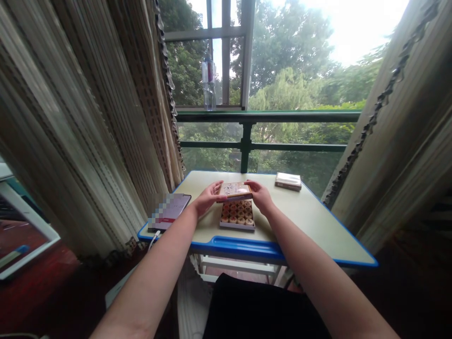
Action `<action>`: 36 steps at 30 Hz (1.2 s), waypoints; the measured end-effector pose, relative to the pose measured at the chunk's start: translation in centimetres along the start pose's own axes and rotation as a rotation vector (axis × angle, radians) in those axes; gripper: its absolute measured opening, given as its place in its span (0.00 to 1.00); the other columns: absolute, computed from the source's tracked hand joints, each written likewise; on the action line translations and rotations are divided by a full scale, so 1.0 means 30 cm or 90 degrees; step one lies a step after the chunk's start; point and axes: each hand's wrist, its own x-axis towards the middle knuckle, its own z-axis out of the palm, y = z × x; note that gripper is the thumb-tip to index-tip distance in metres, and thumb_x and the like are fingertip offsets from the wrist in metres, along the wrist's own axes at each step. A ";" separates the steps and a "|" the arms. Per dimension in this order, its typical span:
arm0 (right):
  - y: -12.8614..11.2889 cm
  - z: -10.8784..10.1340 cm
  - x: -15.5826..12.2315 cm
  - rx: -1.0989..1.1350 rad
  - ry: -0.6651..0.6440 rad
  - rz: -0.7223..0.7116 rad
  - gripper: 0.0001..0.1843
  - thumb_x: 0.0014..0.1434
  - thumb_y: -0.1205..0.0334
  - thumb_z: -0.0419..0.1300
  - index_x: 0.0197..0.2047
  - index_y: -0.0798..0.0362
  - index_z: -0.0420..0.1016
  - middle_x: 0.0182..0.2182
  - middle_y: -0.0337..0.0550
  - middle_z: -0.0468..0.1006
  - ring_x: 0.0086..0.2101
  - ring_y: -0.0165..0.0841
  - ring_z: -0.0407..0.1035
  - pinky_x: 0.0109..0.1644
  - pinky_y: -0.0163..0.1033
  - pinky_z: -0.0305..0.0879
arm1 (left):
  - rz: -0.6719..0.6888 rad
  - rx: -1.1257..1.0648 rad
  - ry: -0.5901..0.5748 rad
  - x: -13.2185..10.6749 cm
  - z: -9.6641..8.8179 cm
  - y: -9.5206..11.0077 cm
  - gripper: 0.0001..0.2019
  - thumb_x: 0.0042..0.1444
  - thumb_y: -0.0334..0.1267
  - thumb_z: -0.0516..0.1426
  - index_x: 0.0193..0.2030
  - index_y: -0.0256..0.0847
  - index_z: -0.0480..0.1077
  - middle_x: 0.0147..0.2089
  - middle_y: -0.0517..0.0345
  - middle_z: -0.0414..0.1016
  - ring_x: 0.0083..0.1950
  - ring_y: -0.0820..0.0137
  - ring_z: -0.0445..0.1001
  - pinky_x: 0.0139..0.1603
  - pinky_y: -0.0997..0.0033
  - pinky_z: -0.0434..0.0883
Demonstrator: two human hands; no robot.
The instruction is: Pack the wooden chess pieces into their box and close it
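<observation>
Between my two hands is a printed box lid (pixel 234 189), raised and tilted above the far part of a shallow box. My left hand (pixel 209 197) grips its left edge, and my right hand (pixel 260 194) grips its right edge. Below it, the open box (pixel 237 227) rests on the desk, filled with rows of round wooden Chinese chess pieces (pixel 241 220). The lid hides the box's far end.
The pale desk (pixel 300 226) has a blue rim and a blue front groove. A small box (pixel 288 181) lies at the back right. At the left is a partly blurred tablet-like item (pixel 173 212) beside a white cable (pixel 154 239). A bottle (pixel 209 84) stands on the green railing (pixel 300 116).
</observation>
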 end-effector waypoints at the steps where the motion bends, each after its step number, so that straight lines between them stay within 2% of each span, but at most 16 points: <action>1: -0.011 -0.006 -0.001 0.001 -0.023 0.016 0.17 0.38 0.67 0.60 0.36 0.52 0.73 0.47 0.43 0.72 0.47 0.37 0.66 0.53 0.44 0.60 | -0.004 -0.006 0.018 -0.002 -0.001 0.005 0.38 0.35 0.28 0.64 0.57 0.36 0.58 0.59 0.41 0.60 0.60 0.55 0.59 0.61 0.56 0.55; 3: -0.034 -0.022 0.001 0.005 -0.061 0.046 0.20 0.39 0.67 0.59 0.40 0.51 0.74 0.43 0.43 0.74 0.46 0.38 0.66 0.53 0.45 0.59 | -0.016 -0.022 0.046 -0.007 -0.002 0.016 0.33 0.38 0.32 0.63 0.55 0.34 0.60 0.54 0.42 0.66 0.57 0.56 0.63 0.61 0.57 0.55; 6: -0.063 -0.046 0.009 0.047 -0.068 0.059 0.17 0.42 0.65 0.57 0.39 0.52 0.75 0.37 0.42 0.77 0.46 0.37 0.66 0.55 0.45 0.57 | -0.029 -0.042 0.049 -0.014 0.001 0.024 0.26 0.43 0.36 0.61 0.51 0.33 0.62 0.46 0.46 0.72 0.53 0.60 0.67 0.61 0.59 0.55; 9: -0.077 -0.053 0.013 0.082 -0.070 0.069 0.14 0.47 0.58 0.58 0.39 0.50 0.75 0.40 0.41 0.76 0.47 0.36 0.66 0.55 0.43 0.57 | -0.026 -0.042 0.054 -0.020 0.010 0.025 0.23 0.44 0.36 0.60 0.48 0.33 0.64 0.42 0.49 0.73 0.50 0.63 0.69 0.60 0.61 0.56; 15: -0.093 -0.044 -0.009 -0.073 -0.147 0.076 0.20 0.51 0.49 0.57 0.46 0.45 0.71 0.50 0.40 0.69 0.52 0.37 0.61 0.55 0.45 0.57 | -0.033 -0.030 0.090 -0.019 0.014 0.016 0.18 0.43 0.38 0.60 0.43 0.36 0.67 0.39 0.53 0.72 0.49 0.66 0.68 0.58 0.62 0.59; 22: -0.114 -0.031 -0.027 -0.179 -0.193 0.069 0.26 0.51 0.42 0.54 0.49 0.46 0.68 0.49 0.41 0.70 0.50 0.40 0.61 0.53 0.48 0.57 | -0.085 -0.133 0.095 -0.003 0.001 0.002 0.11 0.44 0.40 0.59 0.36 0.40 0.68 0.42 0.57 0.71 0.47 0.71 0.68 0.51 0.73 0.64; 27: -0.128 -0.032 -0.028 -0.204 -0.173 0.083 0.26 0.48 0.44 0.57 0.47 0.50 0.70 0.47 0.44 0.71 0.48 0.42 0.62 0.52 0.48 0.57 | -0.071 -0.071 0.103 -0.010 0.018 0.008 0.13 0.45 0.42 0.59 0.37 0.38 0.68 0.42 0.54 0.70 0.48 0.68 0.68 0.52 0.70 0.63; 31: -0.155 -0.051 -0.037 -0.164 -0.239 0.083 0.28 0.46 0.50 0.60 0.52 0.47 0.66 0.48 0.43 0.70 0.50 0.41 0.61 0.55 0.50 0.54 | 0.006 0.044 0.081 -0.015 0.019 0.008 0.24 0.40 0.39 0.62 0.45 0.36 0.65 0.45 0.50 0.69 0.51 0.60 0.66 0.55 0.60 0.60; 33: -0.165 -0.061 -0.043 -0.156 -0.272 0.096 0.35 0.43 0.54 0.63 0.55 0.45 0.61 0.53 0.43 0.65 0.52 0.42 0.59 0.55 0.49 0.56 | 0.032 0.089 0.049 -0.013 0.010 0.003 0.30 0.36 0.36 0.64 0.49 0.37 0.63 0.50 0.47 0.66 0.55 0.57 0.63 0.55 0.57 0.59; 36: -0.168 -0.071 -0.051 -0.171 -0.286 0.095 0.47 0.36 0.59 0.68 0.60 0.42 0.54 0.61 0.43 0.50 0.57 0.43 0.52 0.55 0.48 0.57 | 0.054 0.126 0.019 -0.008 -0.001 -0.005 0.35 0.34 0.33 0.65 0.53 0.40 0.61 0.56 0.45 0.61 0.59 0.55 0.58 0.58 0.56 0.57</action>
